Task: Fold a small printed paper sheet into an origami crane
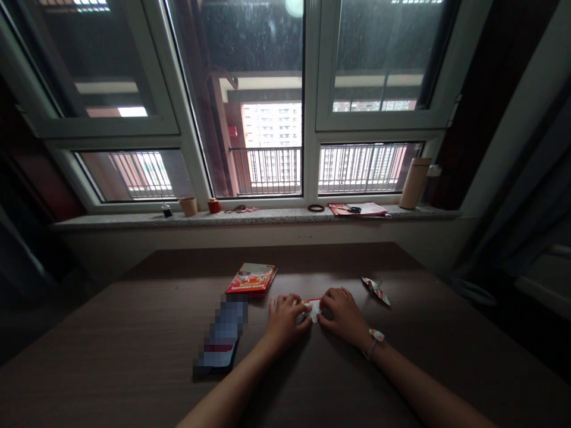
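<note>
A small piece of white paper with red on it [314, 309] lies on the brown table between my hands. My left hand [286, 320] has its fingers curled over the paper's left side, with the thumb at its near edge. At the right side, my right hand [343, 315] pinches the paper between bent fingers and thumb; a bracelet is on that wrist. Both hands cover parts of the paper, so its full shape is hidden. A folded paper piece with red and white stripes [376, 291] rests to the right of my right hand.
A stack of red printed booklets [252, 279] lies beyond my left hand, and a phone [223, 336] with a blurred screen is left of it. On the windowsill stand a paper cup [188, 207], a red spool [214, 205], scissors [354, 209] on papers and a bottle [414, 183].
</note>
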A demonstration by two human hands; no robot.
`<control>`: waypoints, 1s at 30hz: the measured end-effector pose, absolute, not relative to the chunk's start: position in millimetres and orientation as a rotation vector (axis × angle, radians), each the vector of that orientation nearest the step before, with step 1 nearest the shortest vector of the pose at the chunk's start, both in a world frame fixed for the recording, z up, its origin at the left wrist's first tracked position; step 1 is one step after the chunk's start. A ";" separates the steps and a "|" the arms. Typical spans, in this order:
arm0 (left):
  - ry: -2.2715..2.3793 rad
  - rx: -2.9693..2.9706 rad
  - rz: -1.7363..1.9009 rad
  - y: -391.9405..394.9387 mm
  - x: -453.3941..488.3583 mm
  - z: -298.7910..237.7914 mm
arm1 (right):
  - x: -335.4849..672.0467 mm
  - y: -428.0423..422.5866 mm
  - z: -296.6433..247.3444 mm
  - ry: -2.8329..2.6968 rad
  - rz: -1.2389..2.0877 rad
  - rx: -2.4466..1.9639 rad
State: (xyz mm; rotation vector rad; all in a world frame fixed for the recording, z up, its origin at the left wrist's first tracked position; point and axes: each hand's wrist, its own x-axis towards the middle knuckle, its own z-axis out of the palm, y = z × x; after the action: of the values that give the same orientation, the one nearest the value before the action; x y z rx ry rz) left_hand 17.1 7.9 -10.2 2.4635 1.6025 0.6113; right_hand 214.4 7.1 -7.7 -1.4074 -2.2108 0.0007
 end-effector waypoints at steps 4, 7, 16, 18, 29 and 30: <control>1.609 2.455 0.602 8.5 17.3 -10.6 | 221.0 17.3 -8.4 -2.189 -0.004 -1.437; 1.610 2.450 0.590 7.9 17.7 -9.0 | 232.0 29.2 -10.9 -2.119 -0.008 -1.541; 1.603 2.465 0.587 8.1 18.1 -8.1 | 240.8 28.7 -12.7 -2.107 0.002 -1.450; 1.599 2.468 0.598 7.7 18.0 -8.4 | 235.3 22.3 -10.8 -2.152 0.048 -1.315; 1.597 2.458 0.603 10.5 16.4 -11.3 | 227.9 14.3 -17.3 -2.084 0.405 -1.247; 1.601 2.453 0.593 11.0 16.7 -10.7 | 228.6 14.9 -18.1 -2.068 0.421 -1.272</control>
State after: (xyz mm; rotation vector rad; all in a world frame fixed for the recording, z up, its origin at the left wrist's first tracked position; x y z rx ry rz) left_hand 16.7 11.0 -10.7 2.4529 1.6015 0.5932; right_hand 228.6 14.9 -18.1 -1.2722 -2.0677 0.4211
